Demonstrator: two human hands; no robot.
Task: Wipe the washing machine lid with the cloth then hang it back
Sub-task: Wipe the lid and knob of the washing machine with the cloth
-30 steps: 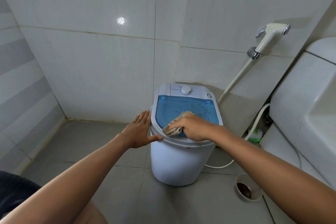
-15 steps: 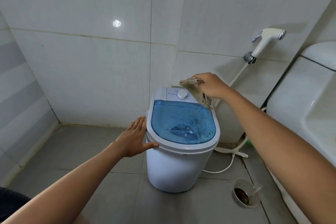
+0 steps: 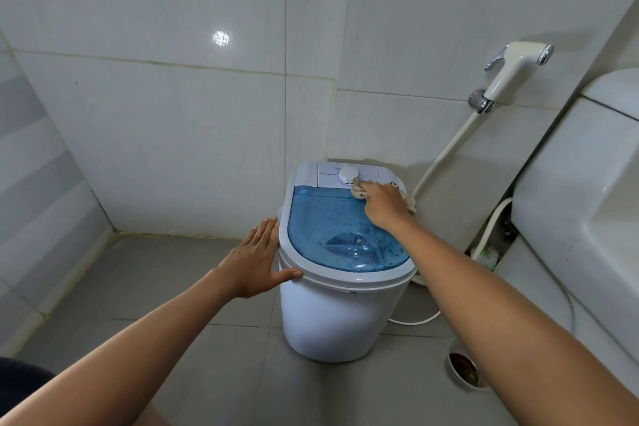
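A small white washing machine (image 3: 332,315) stands on the grey floor by the tiled wall. Its translucent blue lid (image 3: 332,228) is speckled with dark spots, and a white control panel with a round dial (image 3: 348,175) sits behind it. My right hand (image 3: 383,202) presses a crumpled beige cloth (image 3: 359,191) onto the far right of the lid, just beside the dial; more cloth shows past the hand at the machine's right edge. My left hand (image 3: 257,258) lies flat with straight fingers against the machine's left rim, thumb along the front edge.
A white bidet sprayer (image 3: 511,69) hangs on the wall at the right, its hose running down behind the machine. A white toilet tank and bowl (image 3: 581,204) fill the right side. A floor drain (image 3: 465,368) lies at the lower right. A white cable trails on the floor.
My right hand lifted the cloth from the lid's front, raised it above the dial, and has now brought it down onto the lid's far right corner. My left hand stayed on the rim.
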